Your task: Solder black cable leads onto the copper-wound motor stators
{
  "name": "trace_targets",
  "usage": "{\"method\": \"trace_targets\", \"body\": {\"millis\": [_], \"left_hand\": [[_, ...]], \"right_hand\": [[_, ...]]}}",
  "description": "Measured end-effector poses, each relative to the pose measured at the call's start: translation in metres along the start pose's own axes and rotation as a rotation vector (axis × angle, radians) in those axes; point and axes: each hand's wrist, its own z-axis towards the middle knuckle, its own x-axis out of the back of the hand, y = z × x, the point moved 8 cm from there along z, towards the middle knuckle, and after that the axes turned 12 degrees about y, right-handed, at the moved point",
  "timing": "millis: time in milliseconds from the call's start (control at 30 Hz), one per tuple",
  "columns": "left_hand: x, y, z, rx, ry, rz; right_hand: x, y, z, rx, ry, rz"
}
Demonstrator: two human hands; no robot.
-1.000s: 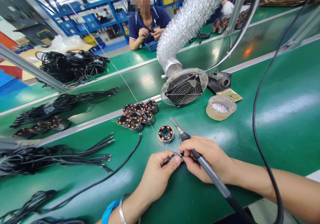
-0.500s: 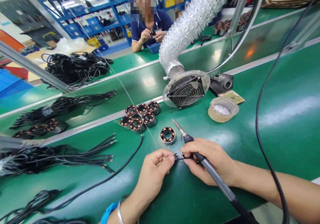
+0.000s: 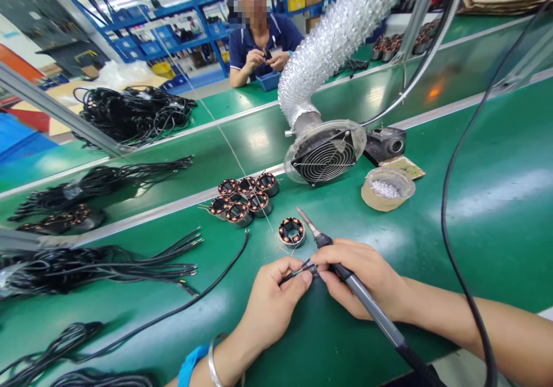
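My left hand (image 3: 276, 298) pinches thin dark wire pieces (image 3: 298, 273) between thumb and fingers. In my right hand (image 3: 367, 277) lies a soldering iron (image 3: 374, 306), its tip pointing up and left, away from the wires. The right fingertips also meet at the wire pieces, close to my left fingertips. Just beyond both hands stands a single copper-wound stator (image 3: 291, 232), with fine leads trailing toward the fingers. Several more stators (image 3: 239, 214) are grouped farther back to the left. A black cable (image 3: 173, 316) with a stripped end curves across the green bench.
A fan hood (image 3: 326, 156) on a silver duct hangs behind the stator. Right of it are a round tub (image 3: 386, 190) and a black holder (image 3: 389, 143). Black cable bundles (image 3: 86, 269) lie left. A person (image 3: 263, 47) sits across the bench. A black cord (image 3: 447, 203) hangs at right.
My left hand has shifted slightly right, and the dark wire pieces now slant up between the fingertips. The right hand and iron have hardly moved. The view has shifted a little.
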Motion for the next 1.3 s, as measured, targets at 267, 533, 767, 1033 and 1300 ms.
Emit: {"method": "trace_targets", "body": {"millis": [267, 533, 767, 1033, 1300], "left_hand": [[-0.002, -0.001, 0.001, -0.064, -0.048, 0.097], [-0.002, 0.004, -0.003, -0.098, -0.042, 0.159], [-0.002, 0.001, -0.003, -0.097, -0.045, 0.162], [-0.005, 0.002, -0.002, -0.060, -0.075, 0.087], [0.003, 0.002, 0.000, -0.103, -0.006, 0.029]], "right_hand": [[-0.001, 0.000, -0.001, 0.002, 0.011, 0.006], [0.000, -0.001, 0.000, -0.012, 0.017, 0.010], [0.001, 0.001, 0.000, -0.022, 0.020, 0.035], [0.001, 0.002, -0.003, -0.031, 0.015, 0.071], [-0.002, 0.005, 0.009, -0.054, -0.100, 0.073]]}}
